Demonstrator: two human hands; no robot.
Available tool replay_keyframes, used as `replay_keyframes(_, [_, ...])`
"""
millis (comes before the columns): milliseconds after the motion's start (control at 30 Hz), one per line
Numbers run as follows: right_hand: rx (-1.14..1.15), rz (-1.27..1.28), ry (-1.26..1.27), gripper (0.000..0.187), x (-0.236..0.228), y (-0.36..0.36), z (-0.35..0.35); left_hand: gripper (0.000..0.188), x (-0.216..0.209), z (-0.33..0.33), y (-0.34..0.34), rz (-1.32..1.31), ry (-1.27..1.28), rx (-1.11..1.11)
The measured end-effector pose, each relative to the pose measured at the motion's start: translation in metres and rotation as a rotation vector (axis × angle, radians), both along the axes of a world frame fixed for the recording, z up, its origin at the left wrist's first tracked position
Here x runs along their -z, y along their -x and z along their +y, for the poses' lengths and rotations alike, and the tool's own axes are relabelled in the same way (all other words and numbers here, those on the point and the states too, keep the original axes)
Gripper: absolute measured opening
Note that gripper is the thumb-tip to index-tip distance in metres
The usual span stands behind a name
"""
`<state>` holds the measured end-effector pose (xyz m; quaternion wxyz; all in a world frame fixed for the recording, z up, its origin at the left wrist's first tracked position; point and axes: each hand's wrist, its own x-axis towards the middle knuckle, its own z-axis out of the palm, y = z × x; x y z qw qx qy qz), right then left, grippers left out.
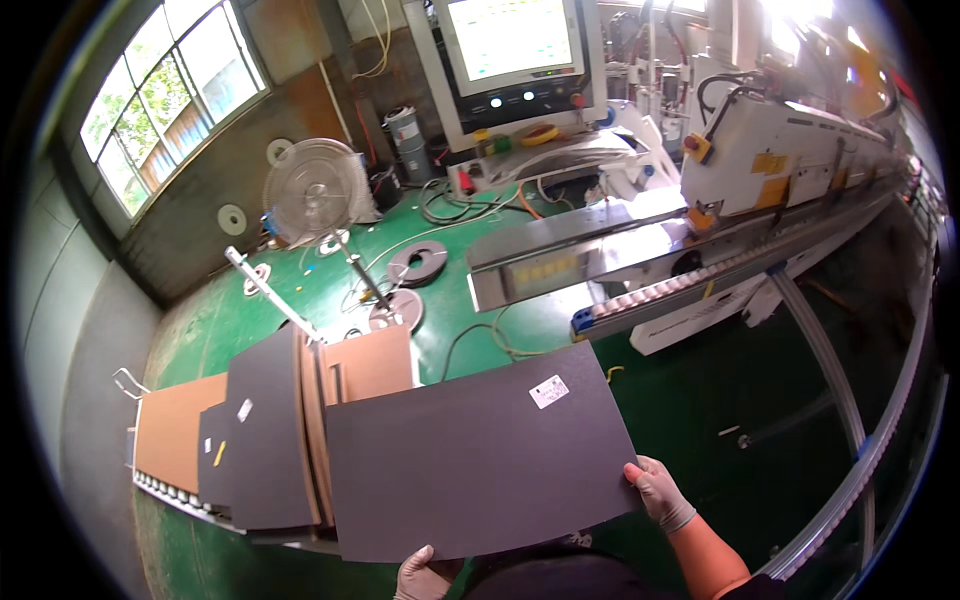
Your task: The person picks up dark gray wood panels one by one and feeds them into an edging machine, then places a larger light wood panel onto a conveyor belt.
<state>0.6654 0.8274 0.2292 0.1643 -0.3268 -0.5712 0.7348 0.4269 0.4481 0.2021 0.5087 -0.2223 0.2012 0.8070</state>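
Observation:
A large dark grey panel [460, 470] with a white label [548, 392] near its far right corner is held in front of me. My right hand [657, 490], in a pale glove, grips its right edge with the thumb on top. Along the near edge, toward the left corner, my left hand [428, 574] holds it too, also gloved, thumb up and the other fingers hidden. Just left of the panel, more dark panels [265, 440] stand leaning in a stack with brown edges, and its left side overlaps them in view.
Brown boards [180, 425] lie on a roller conveyor [180, 497] at left. A long machine [780, 160] with a roller-lined rail [690, 280] stretches along the right, beside a curved metal frame [850, 500]. Ahead are a pedestal fan [318, 190], edging coils [417, 263], floor cables and a screen [512, 40].

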Motion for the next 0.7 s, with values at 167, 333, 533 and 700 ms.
replay_keyframes(167, [0.117, 0.000, -0.067, 0.035, 0.026, 0.031, 0.095, 0.050, -0.009, 0.119, 0.036, 0.283, 0.057, 0.150])
replay_keyframes(333, [0.408, -0.009, -0.077, 0.036, 0.049, 0.068, 0.193, 0.033, 0.034, 0.230, 0.082, 0.266, -0.090, 0.209])
replay_keyframes(533, [0.627, -0.049, -0.127, 0.042, 0.078, 0.086, 0.259, 0.031, 0.084, 0.301, 0.114, 0.203, -0.154, 0.286])
replay_keyframes(700, [0.886, 0.474, 0.682, 0.043, 0.061, 0.119, 0.247, 0.023, 0.053, 0.366, 0.096, 0.149, -0.100, 0.276])
